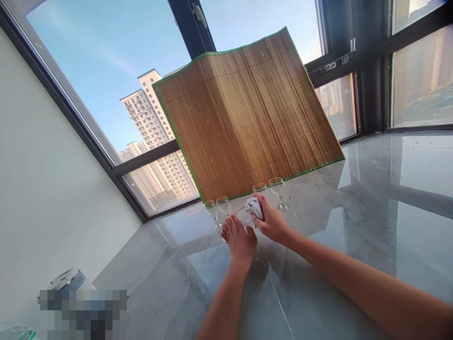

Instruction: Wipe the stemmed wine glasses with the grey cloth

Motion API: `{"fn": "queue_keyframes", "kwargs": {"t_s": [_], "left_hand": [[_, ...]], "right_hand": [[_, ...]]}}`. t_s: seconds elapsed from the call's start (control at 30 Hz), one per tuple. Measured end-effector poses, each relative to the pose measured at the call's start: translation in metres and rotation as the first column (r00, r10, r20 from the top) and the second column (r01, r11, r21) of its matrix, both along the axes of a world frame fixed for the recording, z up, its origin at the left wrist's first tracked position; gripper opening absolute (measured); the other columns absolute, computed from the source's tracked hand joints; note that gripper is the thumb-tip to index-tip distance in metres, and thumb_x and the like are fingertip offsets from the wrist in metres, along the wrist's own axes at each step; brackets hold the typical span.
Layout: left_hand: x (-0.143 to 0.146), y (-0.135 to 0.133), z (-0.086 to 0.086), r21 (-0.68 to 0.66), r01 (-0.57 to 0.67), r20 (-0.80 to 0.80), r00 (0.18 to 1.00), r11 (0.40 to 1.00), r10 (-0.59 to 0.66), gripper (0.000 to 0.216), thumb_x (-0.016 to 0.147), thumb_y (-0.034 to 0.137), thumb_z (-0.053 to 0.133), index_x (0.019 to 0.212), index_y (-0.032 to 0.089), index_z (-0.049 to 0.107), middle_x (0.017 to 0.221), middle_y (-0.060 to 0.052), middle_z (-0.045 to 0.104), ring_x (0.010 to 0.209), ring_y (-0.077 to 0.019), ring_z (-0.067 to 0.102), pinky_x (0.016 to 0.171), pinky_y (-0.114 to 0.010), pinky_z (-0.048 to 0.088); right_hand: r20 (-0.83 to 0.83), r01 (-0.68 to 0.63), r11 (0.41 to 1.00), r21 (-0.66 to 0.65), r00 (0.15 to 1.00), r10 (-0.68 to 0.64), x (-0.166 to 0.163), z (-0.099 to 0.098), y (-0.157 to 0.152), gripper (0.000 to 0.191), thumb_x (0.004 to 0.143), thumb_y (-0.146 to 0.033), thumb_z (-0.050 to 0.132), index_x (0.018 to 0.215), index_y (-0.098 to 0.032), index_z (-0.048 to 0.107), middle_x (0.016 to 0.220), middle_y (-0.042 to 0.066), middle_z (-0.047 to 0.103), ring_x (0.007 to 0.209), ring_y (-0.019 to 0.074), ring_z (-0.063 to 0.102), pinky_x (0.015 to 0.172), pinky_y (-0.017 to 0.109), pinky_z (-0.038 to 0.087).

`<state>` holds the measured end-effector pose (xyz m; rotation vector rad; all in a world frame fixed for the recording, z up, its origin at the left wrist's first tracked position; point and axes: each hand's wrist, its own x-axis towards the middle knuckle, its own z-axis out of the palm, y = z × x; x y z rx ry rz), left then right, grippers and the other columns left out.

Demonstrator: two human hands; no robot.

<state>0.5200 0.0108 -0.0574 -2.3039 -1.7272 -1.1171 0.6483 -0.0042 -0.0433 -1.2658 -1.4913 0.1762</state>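
Observation:
My left hand [239,240] is closed around the lower part of a clear wine glass [243,216] held on its side above the grey marble floor [371,212]. My right hand [272,220] grips a small white cloth [255,207] pushed against the glass's bowl. Three more wine glasses stand upright close by: two at the left [217,208] and one at the right [278,190]. Another glass rim [259,188] shows just behind the cloth.
A bamboo mat [247,113] with green edging leans against the window frame right behind the glasses. Large windows [106,61] show tall buildings and sky. A white wall [42,189] runs along the left. A round metal object [65,279] sits at lower left.

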Motion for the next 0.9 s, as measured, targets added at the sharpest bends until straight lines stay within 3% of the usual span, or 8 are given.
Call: {"fn": "queue_keyframes", "kwargs": {"t_s": [0.17, 0.33, 0.4, 0.47, 0.57, 0.67, 0.77, 0.9], "left_hand": [[-0.001, 0.0, 0.001, -0.001, -0.027, 0.021, 0.999, 1.0, 0.027, 0.053, 0.079, 0.017, 0.05, 0.131, 0.019, 0.041, 0.121, -0.014, 0.053, 0.12, -0.0311, 0.044, 0.102, -0.048, 0.027], [-0.001, -0.002, 0.003, 0.033, -0.004, 0.004, 1.0, 0.999, 0.003, 0.052, 0.078, 0.017, 0.05, 0.129, 0.018, 0.043, 0.119, -0.015, 0.054, 0.117, -0.0322, 0.045, 0.101, -0.048, 0.028], [-0.002, -0.003, 0.004, 0.04, -0.009, -0.002, 1.0, 0.999, 0.009, 0.051, 0.077, 0.017, 0.051, 0.127, 0.019, 0.044, 0.119, -0.014, 0.055, 0.116, -0.032, 0.046, 0.101, -0.048, 0.028], [-0.003, -0.002, 0.005, 0.053, -0.013, -0.012, 1.0, 0.999, 0.013, 0.05, 0.076, 0.016, 0.05, 0.126, 0.02, 0.045, 0.118, -0.013, 0.055, 0.115, -0.0313, 0.046, 0.101, -0.048, 0.028], [-0.005, -0.002, 0.006, 0.086, -0.002, -0.042, 0.999, 0.996, 0.006, 0.049, 0.076, 0.017, 0.05, 0.125, 0.018, 0.046, 0.116, -0.014, 0.055, 0.115, -0.0308, 0.046, 0.102, -0.047, 0.026], [-0.004, -0.002, 0.006, 0.099, 0.01, -0.081, 0.997, 0.995, -0.002, 0.052, 0.073, 0.015, 0.051, 0.125, 0.019, 0.047, 0.116, -0.013, 0.056, 0.114, -0.0306, 0.046, 0.103, -0.046, 0.026], [-0.004, -0.002, 0.005, 0.103, 0.027, -0.102, 0.995, 0.994, -0.016, 0.053, 0.071, 0.014, 0.051, 0.124, 0.02, 0.049, 0.115, -0.013, 0.056, 0.113, -0.0304, 0.047, 0.102, -0.046, 0.027], [-0.004, -0.001, 0.007, 0.114, 0.06, -0.086, 0.995, 0.992, -0.05, 0.053, 0.069, 0.014, 0.053, 0.122, 0.02, 0.051, 0.112, -0.012, 0.057, 0.111, -0.0297, 0.048, 0.101, -0.046, 0.028]], "right_hand": [[-0.256, -0.209, 0.975, -0.071, 0.949, 0.184, -0.005, -0.002, 0.001, 0.042, 0.096, -0.04, 0.028, 0.132, -0.021, 0.039, 0.12, 0.008, 0.058, 0.107, 0.0216, 0.056, 0.096, 0.039, 0.044], [-0.322, -0.232, 0.963, -0.139, 0.93, 0.177, 0.0, 0.003, 0.007, 0.046, 0.091, -0.028, 0.03, 0.135, -0.02, 0.042, 0.136, 0.009, 0.049, 0.124, 0.0209, 0.046, 0.106, 0.04, 0.037], [-0.347, -0.288, 0.938, -0.194, 0.914, 0.209, 0.002, 0.009, 0.005, 0.055, 0.088, -0.026, 0.034, 0.143, -0.023, 0.034, 0.142, 0.009, 0.045, 0.121, 0.0214, 0.05, 0.097, 0.038, 0.047], [-0.403, -0.381, 0.882, -0.278, 0.88, 0.253, 0.004, 0.015, 0.0, 0.064, 0.087, -0.026, 0.035, 0.149, -0.03, 0.023, 0.146, 0.008, 0.041, 0.108, 0.0212, 0.059, 0.075, 0.033, 0.056], [-0.452, -0.472, 0.801, -0.367, 0.843, 0.29, 0.007, 0.022, -0.005, 0.071, 0.086, -0.025, 0.036, 0.152, -0.036, 0.014, 0.144, 0.008, 0.043, 0.085, 0.0169, 0.064, 0.05, 0.022, 0.052], [-0.407, -0.459, 0.787, -0.413, 0.866, 0.292, 0.01, 0.02, -0.003, 0.074, 0.083, -0.021, 0.039, 0.152, -0.032, 0.016, 0.126, 0.008, 0.057, 0.068, 0.012, 0.063, 0.043, 0.017, 0.045], [-0.295, -0.394, 0.809, -0.435, 0.912, 0.285, 0.012, 0.016, 0.003, 0.077, 0.078, -0.014, 0.041, 0.151, -0.029, 0.021, 0.102, 0.005, 0.065, 0.055, 0.0105, 0.058, 0.042, 0.018, 0.044], [-0.129, -0.313, 0.878, -0.361, 0.95, 0.285, 0.013, 0.016, 0.005, 0.074, 0.074, -0.009, 0.041, 0.147, -0.021, 0.035, 0.097, 0.005, 0.067, 0.071, 0.0137, 0.061, 0.065, 0.024, 0.052]]}}
